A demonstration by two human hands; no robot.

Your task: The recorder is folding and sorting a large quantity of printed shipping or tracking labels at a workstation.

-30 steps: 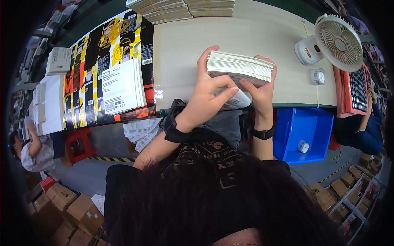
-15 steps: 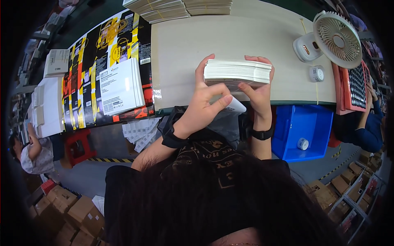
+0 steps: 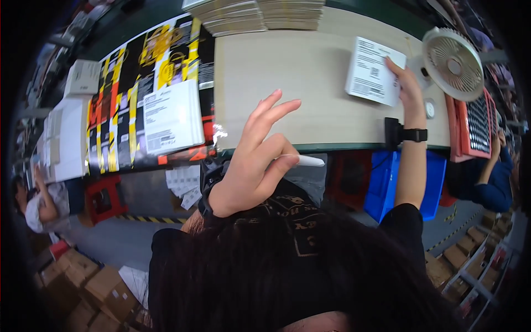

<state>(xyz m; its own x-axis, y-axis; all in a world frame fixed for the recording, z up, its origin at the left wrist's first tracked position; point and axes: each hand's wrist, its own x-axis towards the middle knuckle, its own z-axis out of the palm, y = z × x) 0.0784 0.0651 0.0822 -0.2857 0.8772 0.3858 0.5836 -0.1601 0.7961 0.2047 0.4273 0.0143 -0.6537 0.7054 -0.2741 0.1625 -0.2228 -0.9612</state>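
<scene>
My right hand [image 3: 408, 88] grips a thick block of white printed flat packs [image 3: 369, 72] at the right part of the table, its thumb on the printed top face. Whether the block rests on the table I cannot tell. My left hand [image 3: 251, 160] is in front of the table edge. Its thumb and index finger pinch a thin white piece of paper [image 3: 311, 161], seen nearly edge-on, while the other fingers stretch out. To the left, a stack of similar white printed packs [image 3: 172, 119] lies on a black, yellow and red printed sheet [image 3: 119, 127].
A white fan [image 3: 454, 63] stands at the table's right, beside a white label roll [image 3: 430, 108] and a red crate [image 3: 470, 130]. Banded stacks [image 3: 232, 17] line the far edge. Yellow rubber bands [image 3: 157, 44] lie left. A blue bin [image 3: 381, 185] sits below. Other people work at both sides.
My right hand has carried the block from the middle to the right and turned its printed face up. My left hand has let go of the block and drawn back, still pinching the paper.
</scene>
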